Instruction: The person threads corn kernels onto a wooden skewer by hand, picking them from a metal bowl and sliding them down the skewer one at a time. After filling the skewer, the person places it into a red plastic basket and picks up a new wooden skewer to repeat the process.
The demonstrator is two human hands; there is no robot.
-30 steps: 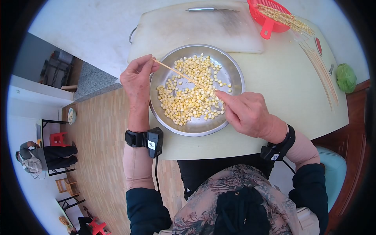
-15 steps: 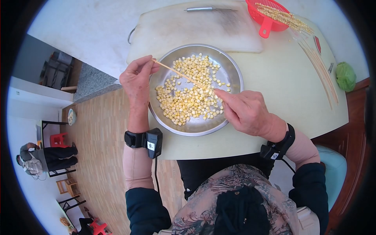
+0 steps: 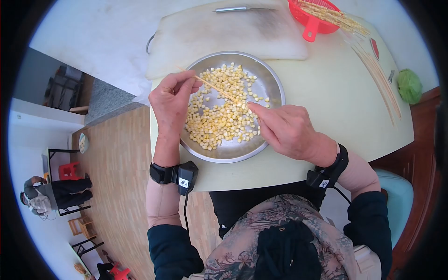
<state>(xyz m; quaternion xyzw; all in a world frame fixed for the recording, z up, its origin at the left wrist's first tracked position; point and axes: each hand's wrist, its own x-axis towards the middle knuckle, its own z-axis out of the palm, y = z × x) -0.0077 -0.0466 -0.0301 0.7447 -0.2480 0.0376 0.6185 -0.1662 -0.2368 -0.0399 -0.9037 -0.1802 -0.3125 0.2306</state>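
A wide metal bowl holds many loose yellow corn kernels. Over its left side, my left hand pinches a thin wooden skewer between thumb and fingers. The skewer slants down to the right across the kernels, and a short end pokes out behind my left fingertips. My right hand is over the bowl's right side, thumb and forefinger closed near the skewer's lower end. What sits in that pinch is too small and hidden to make out.
A white cutting board with a metal-handled pointed tool lies behind the bowl. A red strainer holds several corn-covered skewers. Bare skewers and a green cabbage are at the right. A person stands far left.
My left hand has slid down the skewer toward my right hand, leaving an end sticking out behind its fingers. My right hand stays near the skewer's lower end. The view has shifted slightly.
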